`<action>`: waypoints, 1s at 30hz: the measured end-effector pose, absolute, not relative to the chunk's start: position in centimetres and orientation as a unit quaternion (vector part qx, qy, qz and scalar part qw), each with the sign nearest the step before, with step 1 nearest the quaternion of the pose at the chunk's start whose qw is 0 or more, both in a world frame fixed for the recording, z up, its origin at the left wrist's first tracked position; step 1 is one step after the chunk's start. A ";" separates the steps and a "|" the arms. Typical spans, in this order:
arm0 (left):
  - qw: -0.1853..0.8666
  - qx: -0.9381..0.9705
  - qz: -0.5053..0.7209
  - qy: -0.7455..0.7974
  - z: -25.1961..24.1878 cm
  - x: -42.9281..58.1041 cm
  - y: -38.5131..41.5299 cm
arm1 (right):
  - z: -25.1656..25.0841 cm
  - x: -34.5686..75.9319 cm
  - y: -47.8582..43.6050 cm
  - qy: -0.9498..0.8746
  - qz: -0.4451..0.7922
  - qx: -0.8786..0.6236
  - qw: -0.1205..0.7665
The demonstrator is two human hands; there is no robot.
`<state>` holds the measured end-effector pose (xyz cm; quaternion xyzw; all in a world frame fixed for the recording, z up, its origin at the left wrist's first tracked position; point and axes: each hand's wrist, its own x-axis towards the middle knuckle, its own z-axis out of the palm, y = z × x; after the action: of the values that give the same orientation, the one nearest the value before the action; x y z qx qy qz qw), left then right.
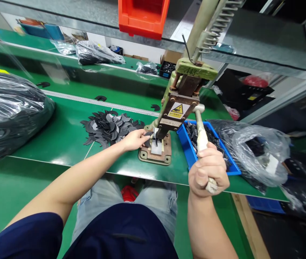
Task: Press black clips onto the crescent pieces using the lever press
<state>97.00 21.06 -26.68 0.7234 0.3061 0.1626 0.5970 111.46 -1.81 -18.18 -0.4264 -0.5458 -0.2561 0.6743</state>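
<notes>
My right hand is wrapped round the pale, tape-covered lever of a green hand press. At the press base, my left hand pinches a dark curved piece between thumb and fingers, just left of the ram. A small dark part sits on the light metal plate below the ram. Left of my left hand lies a loose pile of black and grey curved pieces.
A blue bin of dark parts stands right of the press, beside clear plastic bags. A large filled bag lies at left. Above hangs a shelf with an orange-red bin. Several stray curved pieces lie behind the pile.
</notes>
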 end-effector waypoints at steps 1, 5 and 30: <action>0.588 0.729 0.166 0.309 -26.7 97.4 21.2 | -18.1 111.4 -1.8 -0.546 -0.255 -0.427 0.674; 0.576 0.740 0.157 0.311 -26.4 97.9 21.8 | -18.1 111.1 -1.9 -0.535 -0.256 -0.436 0.676; 0.659 0.645 0.015 0.387 -24.7 99.8 22.3 | -17.9 110.4 -0.2 -0.486 -0.298 -0.402 0.716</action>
<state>99.80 22.25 -24.68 0.6446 0.3867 0.0147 0.6594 110.36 -0.21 -17.86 -0.4023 -0.4857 -0.2983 0.7164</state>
